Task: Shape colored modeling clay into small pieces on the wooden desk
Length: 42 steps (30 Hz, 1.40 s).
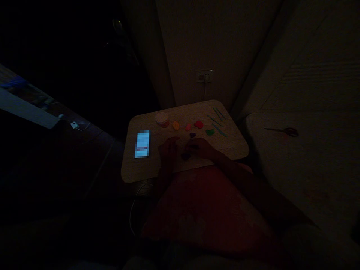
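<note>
In dim light both hands rest over a small wooden table (pixel 180 108). My left hand (pixel 168 147) is near the front edge with a finger stretched to the right; nothing shows in it. Bent fingers of my right hand (pixel 201 147) are drawn together, and what they pinch is too dark to make out. A dark lump (pixel 185 155) lies just below those fingertips. Beyond the hands sit soft clay-like lumps: purple (pixel 192 135), orange (pixel 176 125), pink (pixel 188 127), red (pixel 198 124) and green (pixel 210 132). Several thin green strips (pixel 219 129) lie at the right.
A lit phone (pixel 142 144) lies at the table's left, with a lidded tub (pixel 162 119) behind. Scissors (pixel 289 131) rest on a pale surface to the right. A wall socket (pixel 204 76) holds a plug and cable. A white cable (pixel 131 210) hangs below the table.
</note>
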Each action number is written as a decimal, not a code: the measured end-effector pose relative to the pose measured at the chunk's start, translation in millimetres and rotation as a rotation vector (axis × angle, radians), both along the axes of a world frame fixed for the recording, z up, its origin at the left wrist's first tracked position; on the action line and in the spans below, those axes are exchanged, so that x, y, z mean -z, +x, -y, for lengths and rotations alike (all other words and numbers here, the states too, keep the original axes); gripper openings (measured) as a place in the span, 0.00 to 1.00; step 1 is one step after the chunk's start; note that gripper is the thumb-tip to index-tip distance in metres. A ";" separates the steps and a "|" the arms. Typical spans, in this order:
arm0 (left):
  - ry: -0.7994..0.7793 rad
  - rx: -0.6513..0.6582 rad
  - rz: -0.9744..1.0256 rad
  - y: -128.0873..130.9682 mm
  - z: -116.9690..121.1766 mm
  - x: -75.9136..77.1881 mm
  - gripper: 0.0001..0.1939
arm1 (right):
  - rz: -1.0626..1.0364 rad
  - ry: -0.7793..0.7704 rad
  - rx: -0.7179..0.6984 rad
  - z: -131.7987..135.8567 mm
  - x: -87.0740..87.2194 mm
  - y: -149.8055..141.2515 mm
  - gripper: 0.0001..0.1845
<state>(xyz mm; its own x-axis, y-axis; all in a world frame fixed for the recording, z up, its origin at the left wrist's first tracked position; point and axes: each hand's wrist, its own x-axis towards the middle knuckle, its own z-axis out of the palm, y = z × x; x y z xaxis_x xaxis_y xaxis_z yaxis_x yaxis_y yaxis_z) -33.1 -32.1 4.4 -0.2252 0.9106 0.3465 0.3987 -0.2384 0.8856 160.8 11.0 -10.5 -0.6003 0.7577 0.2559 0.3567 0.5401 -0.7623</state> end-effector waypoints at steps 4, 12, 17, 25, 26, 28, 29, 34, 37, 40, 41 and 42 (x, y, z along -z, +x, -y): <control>0.102 -0.002 -0.057 -2.8 -2.3 2.2 0.13 | -0.006 0.004 0.013 0.1 0.6 0.0 0.09; 0.180 0.009 -0.128 -3.6 -7.6 3.1 0.15 | -0.032 -0.020 0.000 1.0 -2.3 0.2 0.10; 0.128 0.060 -0.049 -3.9 -10.3 11.9 0.17 | -0.023 -0.021 -0.002 0.3 -1.2 0.0 0.10; 0.031 0.039 -0.013 -1.3 -10.2 12.7 0.12 | -0.003 0.022 0.003 0.5 -2.9 -0.2 0.10; 0.031 0.040 -0.020 -1.5 -10.1 12.1 0.12 | 0.000 0.022 0.001 0.4 -3.0 -0.1 0.10; 0.038 0.039 -0.044 -1.9 -10.1 11.1 0.11 | 0.010 0.021 0.004 0.1 -2.8 0.1 0.09; 0.039 0.038 -0.052 -2.2 -10.2 10.7 0.11 | 0.016 0.021 0.007 0.0 -2.7 0.3 0.09; 0.033 0.033 -0.017 -1.3 -10.1 8.4 0.11 | 0.012 0.009 0.011 0.2 -2.1 0.5 0.09; -0.001 0.018 -0.019 0.3 -8.6 6.2 0.08 | 0.010 0.012 0.011 0.0 -1.6 0.1 0.09; -0.027 0.001 -0.047 1.4 -6.6 3.6 0.06 | 0.014 0.012 0.007 -0.5 -1.0 0.0 0.09; -0.030 0.001 -0.058 1.5 -6.0 2.9 0.06 | 0.016 0.012 0.008 -0.6 -0.9 0.0 0.09; -0.035 0.006 -0.071 1.3 -5.5 2.4 0.05 | 0.018 0.013 0.010 -0.6 -0.8 0.0 0.08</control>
<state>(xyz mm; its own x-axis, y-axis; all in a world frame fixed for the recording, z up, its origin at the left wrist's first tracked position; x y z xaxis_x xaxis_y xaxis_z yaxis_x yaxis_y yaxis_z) -31.8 -26.6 1.9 -0.1954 0.9237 0.3296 0.4594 -0.2107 0.8629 160.8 11.6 -9.6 -0.5971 0.7605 0.2552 0.3761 0.5465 -0.7482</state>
